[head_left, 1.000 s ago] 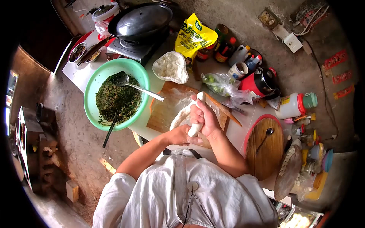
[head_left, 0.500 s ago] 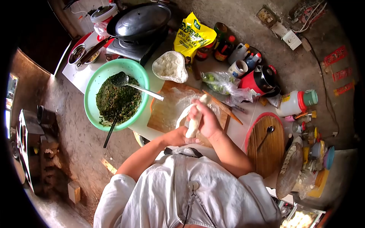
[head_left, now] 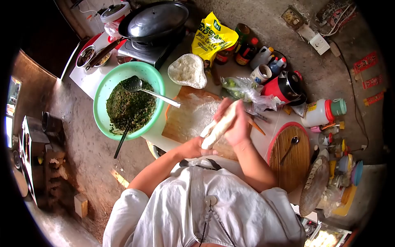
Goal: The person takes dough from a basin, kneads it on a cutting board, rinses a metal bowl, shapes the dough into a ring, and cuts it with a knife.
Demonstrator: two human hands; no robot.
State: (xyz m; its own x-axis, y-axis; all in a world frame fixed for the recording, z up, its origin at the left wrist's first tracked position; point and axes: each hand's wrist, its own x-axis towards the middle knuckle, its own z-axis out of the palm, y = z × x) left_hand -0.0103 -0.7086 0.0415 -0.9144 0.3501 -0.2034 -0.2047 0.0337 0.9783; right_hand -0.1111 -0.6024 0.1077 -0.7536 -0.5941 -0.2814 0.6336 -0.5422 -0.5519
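Observation:
A thick, folded strip of pale dough (head_left: pixel 220 128) is raised in front of my chest, over the cutting board. Its lower end sits in my left hand (head_left: pixel 194 148), with the fingers curled round it. My right hand (head_left: pixel 238 129) lies along the upper part, the dough against its palm; motion smears these fingertips. Beneath is a wooden cutting board (head_left: pixel 175 125) dusted with white flour (head_left: pixel 205 115). The tapered tip of a wooden stick (head_left: pixel 257 125) pokes out beyond my right hand, the rest largely hidden.
To the left stands a green bowl (head_left: pixel 100 108) of chopped green filling, holding a metal ladle (head_left: pixel 158 96). Behind are a bowl of flour (head_left: pixel 187 71), a lidded wok (head_left: pixel 158 22) and a yellow bag (head_left: pixel 214 37). A round wooden board (head_left: pixel 290 158) bears a spoon (head_left: pixel 289 149) at right.
My right hand has loosened from a closed grip near the dough's top and now lies more along it. The dough looks thicker and more doubled. My left hand stays about where it was.

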